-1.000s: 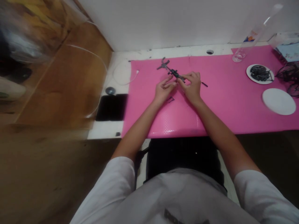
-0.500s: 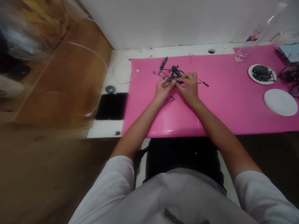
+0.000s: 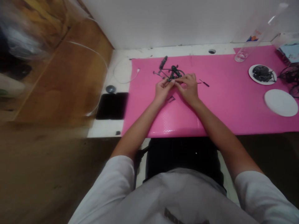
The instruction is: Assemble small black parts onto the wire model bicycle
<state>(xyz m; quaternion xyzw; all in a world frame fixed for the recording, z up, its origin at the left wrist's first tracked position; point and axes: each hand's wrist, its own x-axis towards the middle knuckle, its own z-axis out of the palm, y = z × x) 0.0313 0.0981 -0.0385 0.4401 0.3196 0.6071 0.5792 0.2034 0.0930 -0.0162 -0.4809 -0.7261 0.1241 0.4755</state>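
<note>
A small dark model bicycle point(image 3: 175, 71), partly built, lies on the pink mat with its near end at my fingers. My left hand point(image 3: 162, 90) pinches that near end between thumb and fingers. From the other side my right hand point(image 3: 188, 88) is closed at the same spot, fingertips almost touching the left thumb. What the right fingertips hold is too small and covered to make out. A thin dark bracket-like part point(image 3: 171, 99) lies just below the left hand. Right of my right hand is a small dark screwdriver point(image 3: 205, 83).
To the right stand a plate of black parts point(image 3: 262, 81), a white plate point(image 3: 280, 102), a dark wheeled model point(image 3: 291, 74) and a clear plastic bottle point(image 3: 253, 39). At left are a black flat case point(image 3: 112, 106), a round metallic object point(image 3: 110, 89) and a white cable point(image 3: 121, 82).
Both hands stay at the same place on the model bicycle, with only the slightest shift of the fingers. The objects on the table have not moved.
</note>
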